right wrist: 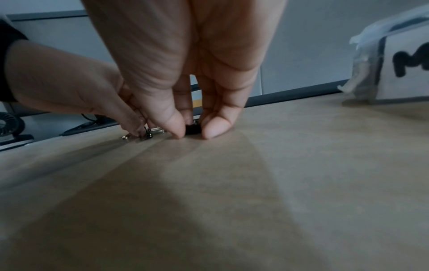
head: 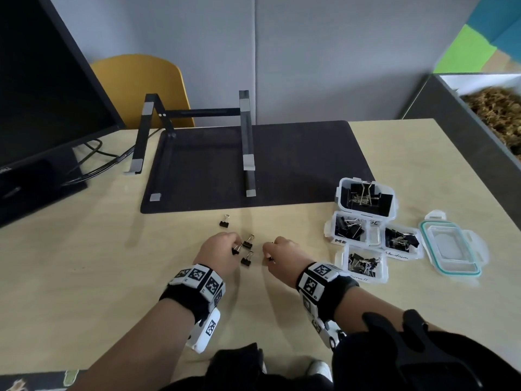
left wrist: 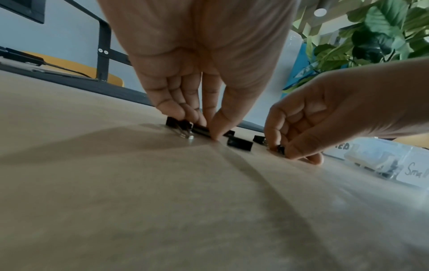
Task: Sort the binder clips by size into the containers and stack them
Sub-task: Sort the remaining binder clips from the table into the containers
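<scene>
I have both hands down on the table (head: 84, 277), each closed in a fingertip pinch on one of the last small binder clips. My left hand (head: 222, 251) pinches a clip (head: 236, 249) between thumb and fingers at the table surface; in the left wrist view its fingertips (left wrist: 214, 133) press down right at the black body of the clip. My right hand (head: 284, 253) pinches another small clip (right wrist: 192, 129) between thumb and forefinger, the black body just showing between the two pads. Three more clips lie loose: two just between my hands (head: 247, 243) and (head: 246, 259), and one further off toward the dark desk mat (head: 224, 222). To my right stand the open containers: the large one (head: 366, 197) at the back, two labelled medium (head: 349, 228) and (head: 401, 241), and the small one (head: 363, 265) nearest me, all already holding clips, with a clear lid (head: 451, 249) lying beside them. As I judge it, these clips are light, stiff little things of painted steel, smooth enough to skid on the tabletop if I push rather than lift. The wire handles swing freely, so I would take hold across the black body, on its two flat faces, where the grip is sure, and avoid squeezing the handles lest the clip spring open. They will not break if dropped, so I can let them fall into the small container from just above. The stacking is not yet begun.
</scene>
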`<action>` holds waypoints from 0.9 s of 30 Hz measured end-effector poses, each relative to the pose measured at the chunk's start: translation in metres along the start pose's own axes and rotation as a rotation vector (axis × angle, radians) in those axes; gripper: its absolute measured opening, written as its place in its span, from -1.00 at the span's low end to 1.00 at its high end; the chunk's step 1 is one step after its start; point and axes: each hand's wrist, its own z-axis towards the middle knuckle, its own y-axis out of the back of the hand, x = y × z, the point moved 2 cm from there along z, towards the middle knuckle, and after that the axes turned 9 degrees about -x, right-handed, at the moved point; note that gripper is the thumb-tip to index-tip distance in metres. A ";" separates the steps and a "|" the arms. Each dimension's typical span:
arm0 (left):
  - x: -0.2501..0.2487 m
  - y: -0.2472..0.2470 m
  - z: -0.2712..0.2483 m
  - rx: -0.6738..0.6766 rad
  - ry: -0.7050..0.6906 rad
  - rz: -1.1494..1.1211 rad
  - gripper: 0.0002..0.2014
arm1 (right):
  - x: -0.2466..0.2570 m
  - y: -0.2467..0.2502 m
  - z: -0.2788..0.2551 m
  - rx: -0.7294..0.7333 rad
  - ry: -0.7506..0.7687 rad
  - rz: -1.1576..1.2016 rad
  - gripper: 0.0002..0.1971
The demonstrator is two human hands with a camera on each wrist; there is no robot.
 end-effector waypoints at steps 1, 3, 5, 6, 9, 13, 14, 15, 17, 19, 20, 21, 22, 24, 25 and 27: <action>-0.002 0.000 0.001 0.010 -0.004 -0.007 -0.66 | 0.000 0.001 -0.001 -0.007 -0.019 0.015 -0.73; -0.006 -0.001 0.001 0.030 -0.006 -0.036 -0.64 | -0.001 0.004 -0.002 -0.027 -0.060 0.078 -0.75; -0.010 -0.001 0.002 0.039 -0.011 -0.054 -0.64 | -0.004 0.009 -0.005 -0.034 -0.098 0.145 -0.72; -0.014 -0.001 0.002 0.038 -0.016 -0.058 -0.63 | -0.007 0.012 -0.008 -0.037 -0.108 0.173 -0.69; -0.024 -0.002 0.001 0.014 -0.032 -0.084 -0.60 | -0.016 0.026 -0.019 -0.073 -0.111 0.221 -0.66; -0.050 -0.004 -0.003 0.007 -0.041 -0.168 -0.58 | -0.041 0.047 -0.042 -0.180 -0.122 0.258 -0.75; -0.058 -0.005 -0.005 0.013 -0.049 -0.195 -0.56 | -0.049 0.052 -0.048 -0.198 -0.124 0.257 -0.78; -0.067 -0.007 -0.006 0.020 -0.066 -0.219 -0.55 | -0.058 0.055 -0.055 -0.208 -0.132 0.253 -0.80; -0.086 -0.009 -0.010 0.038 -0.128 -0.243 -0.54 | -0.076 0.062 -0.068 -0.224 -0.160 0.233 -0.81; -0.105 -0.011 -0.014 0.049 -0.195 -0.255 -0.54 | -0.093 0.067 -0.080 -0.245 -0.187 0.189 -0.82; -0.115 -0.012 -0.016 0.051 -0.225 -0.257 -0.55 | -0.101 0.069 -0.085 -0.254 -0.200 0.168 -0.83; -0.125 -0.014 -0.017 0.051 -0.254 -0.257 -0.57 | -0.108 0.070 -0.090 -0.263 -0.211 0.151 -0.84; -0.135 -0.015 -0.019 0.051 -0.284 -0.253 -0.59 | -0.115 0.071 -0.094 -0.263 -0.224 0.140 -0.85; -0.153 -0.019 -0.023 0.053 -0.345 -0.257 -0.63 | -0.125 0.071 -0.101 -0.249 -0.246 0.141 -0.81; -0.162 -0.022 -0.025 0.054 -0.371 -0.266 -0.63 | -0.130 0.070 -0.103 -0.250 -0.256 0.149 -0.76; -0.176 -0.028 -0.026 0.053 -0.414 -0.286 -0.60 | -0.136 0.070 -0.106 -0.279 -0.271 0.167 -0.71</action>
